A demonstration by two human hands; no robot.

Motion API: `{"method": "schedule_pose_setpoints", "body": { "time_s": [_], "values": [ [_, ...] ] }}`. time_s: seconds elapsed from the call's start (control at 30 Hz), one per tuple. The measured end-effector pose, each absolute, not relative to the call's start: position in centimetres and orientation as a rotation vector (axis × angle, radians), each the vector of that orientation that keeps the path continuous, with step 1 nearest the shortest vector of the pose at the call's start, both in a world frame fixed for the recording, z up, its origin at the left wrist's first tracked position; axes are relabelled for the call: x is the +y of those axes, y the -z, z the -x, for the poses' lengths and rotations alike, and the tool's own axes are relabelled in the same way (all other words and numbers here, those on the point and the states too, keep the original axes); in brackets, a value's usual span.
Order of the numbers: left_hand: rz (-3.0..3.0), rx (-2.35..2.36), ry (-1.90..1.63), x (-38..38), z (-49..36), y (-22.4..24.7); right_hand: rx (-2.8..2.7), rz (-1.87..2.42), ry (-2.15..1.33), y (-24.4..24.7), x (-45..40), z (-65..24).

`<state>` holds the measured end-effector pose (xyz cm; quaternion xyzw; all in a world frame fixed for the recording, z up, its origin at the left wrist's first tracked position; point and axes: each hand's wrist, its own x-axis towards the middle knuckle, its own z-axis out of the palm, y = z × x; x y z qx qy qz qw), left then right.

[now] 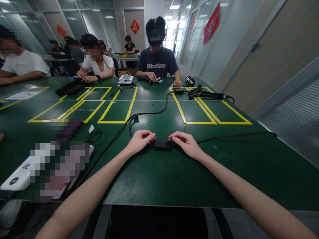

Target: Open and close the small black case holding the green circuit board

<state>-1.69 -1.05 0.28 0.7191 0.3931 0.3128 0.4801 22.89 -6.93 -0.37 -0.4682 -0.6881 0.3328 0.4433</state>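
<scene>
A small black power adapter [162, 145] lies on the green table in front of me, with a cable at each end. My left hand [140, 140] is at its left end, fingers and thumb closed around the cable where it meets the adapter. At the opposite end, my right hand [187, 143] has its fingers curled in on the other cable. The fingers partly hide both joints. From the right side a black cable [234, 135] runs off across the table; on the left another black cable [130, 127] curves up to a dark connector [135, 116].
White power banks [15, 181] and blurred flat items lie at the left. Yellow tape [117, 122] marks rectangles on the green table [154, 186]. A black handheld device [206, 94] lies at the far right. Across the table sits a person in a dark shirt [159, 61]; others sit left.
</scene>
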Motion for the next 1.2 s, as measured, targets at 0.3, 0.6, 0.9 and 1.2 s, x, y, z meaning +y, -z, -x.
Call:
{"method": "schedule_pose_setpoints", "body": {
  "time_s": [0.3, 0.6, 0.9, 1.2],
  "values": [
    [-2.435, 0.737, -0.587, -2.0, 2.5, -1.0, -2.086, 1.005, -0.561, 0.4, -7.4, -23.6],
    [-2.606, 0.782, -0.603, -1.9, 1.8, -0.4, -2.215, 1.111, -0.355, 0.6, -7.3, -23.1],
    [-2.768, 0.769, -0.535, -1.6, 1.4, -0.4, -2.283, 1.109, -0.289, 0.5, -7.2, -23.0],
    [-2.801, 0.776, -0.505, -2.0, 1.7, -0.7, -2.271, 1.074, -0.231, 0.0, -7.7, -22.8]
  ]
}}
